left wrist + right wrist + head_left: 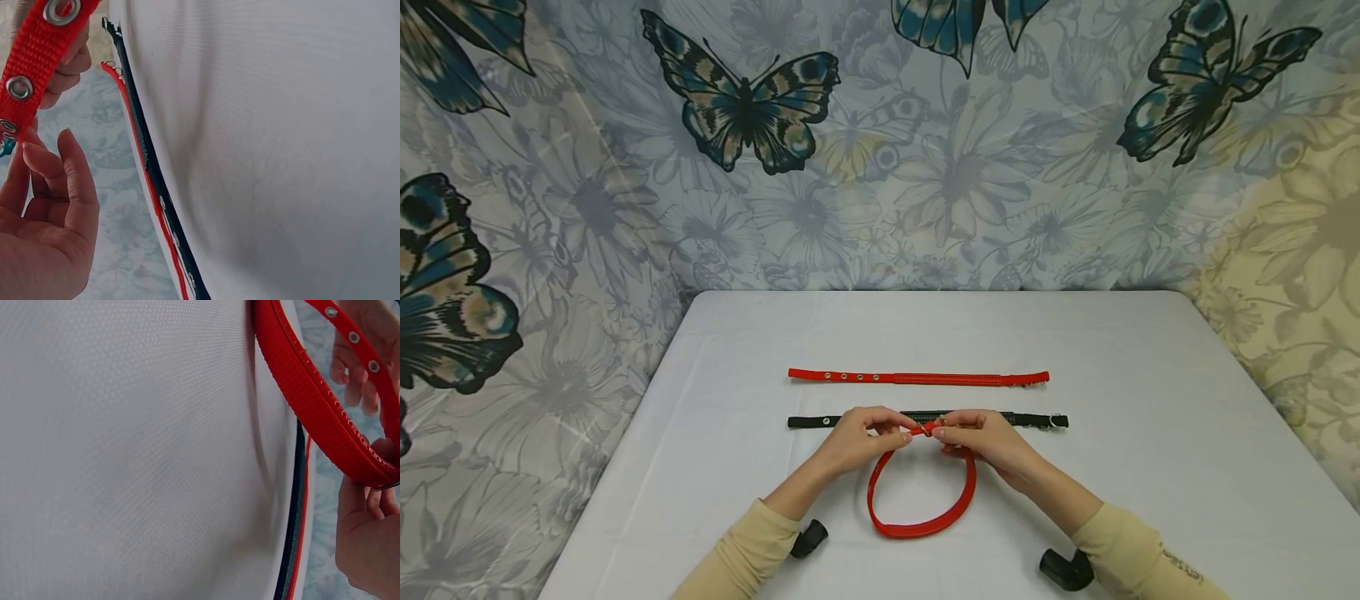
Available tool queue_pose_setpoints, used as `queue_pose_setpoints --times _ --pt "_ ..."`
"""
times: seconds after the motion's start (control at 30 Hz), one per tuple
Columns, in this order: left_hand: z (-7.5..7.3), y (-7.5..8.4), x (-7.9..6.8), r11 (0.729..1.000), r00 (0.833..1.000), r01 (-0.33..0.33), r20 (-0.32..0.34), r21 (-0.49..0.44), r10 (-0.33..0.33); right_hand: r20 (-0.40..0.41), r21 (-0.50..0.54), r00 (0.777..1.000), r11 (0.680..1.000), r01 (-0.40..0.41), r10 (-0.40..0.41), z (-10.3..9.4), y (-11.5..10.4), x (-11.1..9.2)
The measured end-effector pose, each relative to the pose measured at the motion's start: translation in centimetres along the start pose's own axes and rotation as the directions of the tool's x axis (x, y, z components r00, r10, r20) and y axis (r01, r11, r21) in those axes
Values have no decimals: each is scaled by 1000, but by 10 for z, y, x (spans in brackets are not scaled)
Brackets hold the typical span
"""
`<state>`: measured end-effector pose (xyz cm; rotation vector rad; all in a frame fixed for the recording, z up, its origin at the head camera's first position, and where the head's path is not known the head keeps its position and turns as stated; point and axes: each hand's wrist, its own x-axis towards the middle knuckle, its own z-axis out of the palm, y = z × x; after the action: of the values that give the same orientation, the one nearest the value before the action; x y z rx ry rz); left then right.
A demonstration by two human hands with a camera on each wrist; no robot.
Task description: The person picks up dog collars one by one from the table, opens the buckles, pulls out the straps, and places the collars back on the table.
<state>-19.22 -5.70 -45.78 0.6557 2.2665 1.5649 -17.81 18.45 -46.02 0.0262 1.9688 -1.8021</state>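
Note:
A red webbing collar (925, 529) with metal eyelets forms a loop above the white table, its two ends meeting between the hands. My left hand (867, 440) pinches the eyelet end near the join. On the other side, my right hand (988, 442) grips the buckle end. The right wrist view shows the padded band of the collar (319, 406) and a bit of metal by the right hand (372, 544). In the left wrist view the eyelet strap runs up from the fingertips of the left hand (56, 212). How far the strap is through the buckle is hidden by fingers.
Behind the hands, a black collar (808, 422) lies straight across the white table (737, 350), partly covered by them. Farther back lies another straight red collar (947, 379). Butterfly-patterned fabric (850, 233) stands behind the table. Black wrist devices (1066, 570) sit at both forearms.

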Motion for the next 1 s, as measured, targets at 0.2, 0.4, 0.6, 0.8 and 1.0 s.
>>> queue_pose_setpoints --times 0.2,0.4,0.6,0.8,1.0 --pt "0 -1 -1 1000 1000 12 19 -24 -12 15 8 1000 1000 8 -8 -1 2 0" --pt "2 0 0 999 999 50 -7 -15 -50 17 10 1000 1000 1 -1 0 1 -1" --pt "3 4 3 998 999 45 -29 34 -44 25 -8 1000 1000 -5 5 2 -2 -2" --pt "1 4 3 1000 1000 6 -5 19 -6 35 -19 999 1000 3 -2 0 -2 -3" --pt "1 4 2 1000 1000 22 6 7 -22 48 -22 999 1000 9 -8 -1 -2 -4"
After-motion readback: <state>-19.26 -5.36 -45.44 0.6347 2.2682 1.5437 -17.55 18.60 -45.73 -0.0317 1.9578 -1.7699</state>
